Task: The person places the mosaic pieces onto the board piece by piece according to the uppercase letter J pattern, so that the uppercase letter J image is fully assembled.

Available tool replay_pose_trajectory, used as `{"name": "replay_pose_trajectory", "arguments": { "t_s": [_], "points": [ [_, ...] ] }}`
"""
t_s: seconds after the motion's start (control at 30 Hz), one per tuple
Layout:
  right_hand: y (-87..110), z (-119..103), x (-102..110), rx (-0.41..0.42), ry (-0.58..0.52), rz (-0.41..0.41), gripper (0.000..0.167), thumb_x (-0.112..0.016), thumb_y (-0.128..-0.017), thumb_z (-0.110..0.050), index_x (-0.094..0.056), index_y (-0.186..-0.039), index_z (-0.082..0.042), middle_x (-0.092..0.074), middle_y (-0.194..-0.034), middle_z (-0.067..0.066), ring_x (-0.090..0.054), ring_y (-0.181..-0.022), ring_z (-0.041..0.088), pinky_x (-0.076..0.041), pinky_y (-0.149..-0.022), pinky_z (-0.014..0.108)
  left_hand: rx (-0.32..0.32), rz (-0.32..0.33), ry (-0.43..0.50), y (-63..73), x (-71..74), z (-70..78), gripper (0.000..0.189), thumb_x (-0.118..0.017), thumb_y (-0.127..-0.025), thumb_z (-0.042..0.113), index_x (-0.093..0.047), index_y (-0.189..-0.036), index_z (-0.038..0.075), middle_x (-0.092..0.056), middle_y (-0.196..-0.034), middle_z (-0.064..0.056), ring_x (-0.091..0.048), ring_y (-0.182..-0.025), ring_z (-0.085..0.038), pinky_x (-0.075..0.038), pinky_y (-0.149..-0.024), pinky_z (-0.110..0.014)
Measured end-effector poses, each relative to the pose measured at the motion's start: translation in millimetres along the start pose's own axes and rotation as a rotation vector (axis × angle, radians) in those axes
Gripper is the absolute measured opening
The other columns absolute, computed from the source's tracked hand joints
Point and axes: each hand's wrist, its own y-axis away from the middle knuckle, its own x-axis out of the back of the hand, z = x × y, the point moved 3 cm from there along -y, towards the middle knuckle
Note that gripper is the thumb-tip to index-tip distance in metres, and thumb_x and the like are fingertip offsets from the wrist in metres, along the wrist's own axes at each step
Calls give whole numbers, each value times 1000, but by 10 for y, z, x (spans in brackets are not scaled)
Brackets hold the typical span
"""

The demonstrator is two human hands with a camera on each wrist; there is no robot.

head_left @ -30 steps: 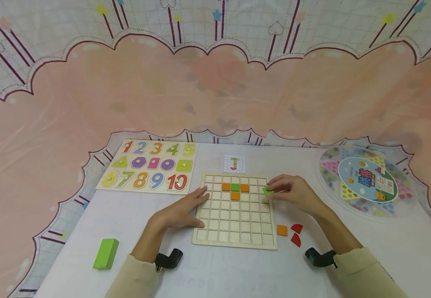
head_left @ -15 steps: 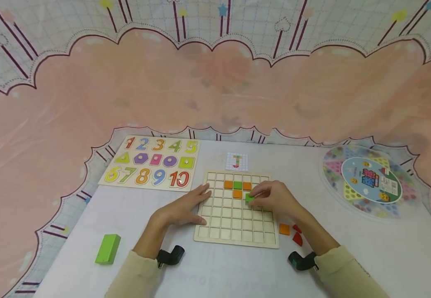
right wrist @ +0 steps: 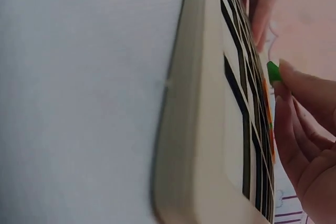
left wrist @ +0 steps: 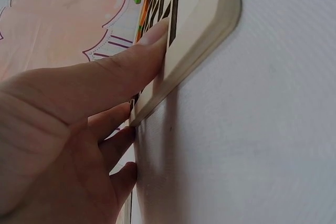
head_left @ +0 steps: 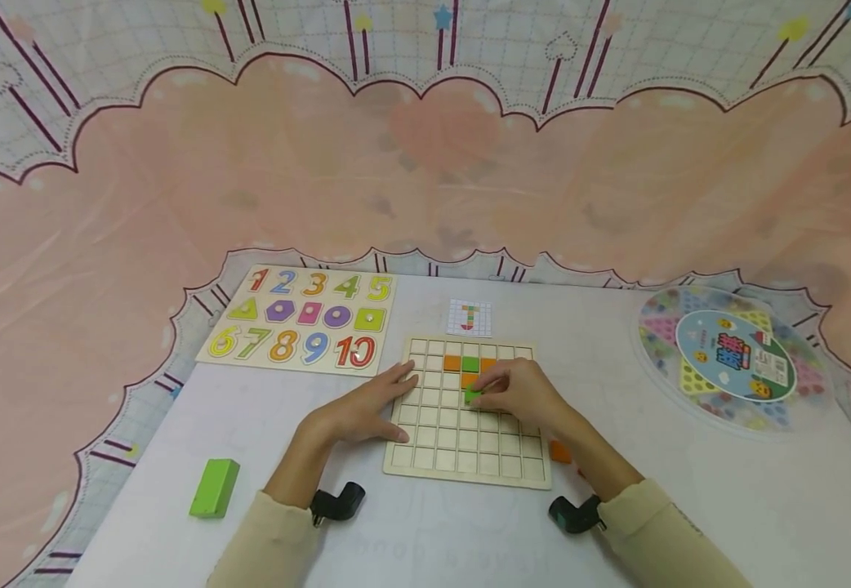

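Observation:
A square wooden grid board (head_left: 429, 465) lies on the white table. My right hand (head_left: 524, 396) pinches a green square tile (head_left: 472, 397) between thumb and fingertips, just below an orange tile (head_left: 468, 379) in the board's upper middle. Above that sits a row of an orange tile (head_left: 452, 363), a green tile (head_left: 470, 364) and another orange one, partly covered by my fingers. My left hand (head_left: 359, 408) rests at the board's left edge, thumb on the rim and fingers spread along the side. In the left wrist view, that thumb (left wrist: 155, 32) presses on the board's frame.
Behind the board lies a small pattern card (head_left: 470, 318) with a J shape. A number puzzle board (head_left: 205, 353) is at back left, a green block (head_left: 214, 488) at front left. A round clear game case (head_left: 734, 359) stands right. An orange tile (head_left: 560, 452) lies partly under my right arm.
My right hand has carried the green tile leftward from the board's right edge to below the orange tile in the middle. My left hand keeps its place on the board.

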Motion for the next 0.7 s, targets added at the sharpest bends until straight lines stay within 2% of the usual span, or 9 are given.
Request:
{"name": "replay_pose_trajectory", "arguments": {
  "t_s": [0.2,0.33,0.7],
  "points": [
    [-35,-20,-81,70,78,9,18,-88,-78,-18,-80,-93,-12,-77,-92,1,-62,-73,8,-53,-65,19,4,0,3,7,0,-1,90,-82,-86,20,-32,-160,6,-12,-175,-6,-9,-163,-32,-17,-131,-53],
    [-23,-52,-91,87,116,15,16,-89,-76,-15,-81,-90,-12,-76,-88,1,-60,-72,8,-51,-62,18,5,-1,4,9,-3,8,90,-82,-86,19,-32,-160,6,-12,-175,-6,-9,-163,-32,-17,-131,-53],
    [-26,-59,-118,105,125,18,15,-89,-76,-12,-80,-89,-10,-72,-87,3,-57,-72,9,-49,-62,17,3,-4,-1,1,-3,-3,90,-82,-85,19,-32,-160,7,-12,-175,-6,-9,-163,-31,-17,-132,-53]
  ]
}}
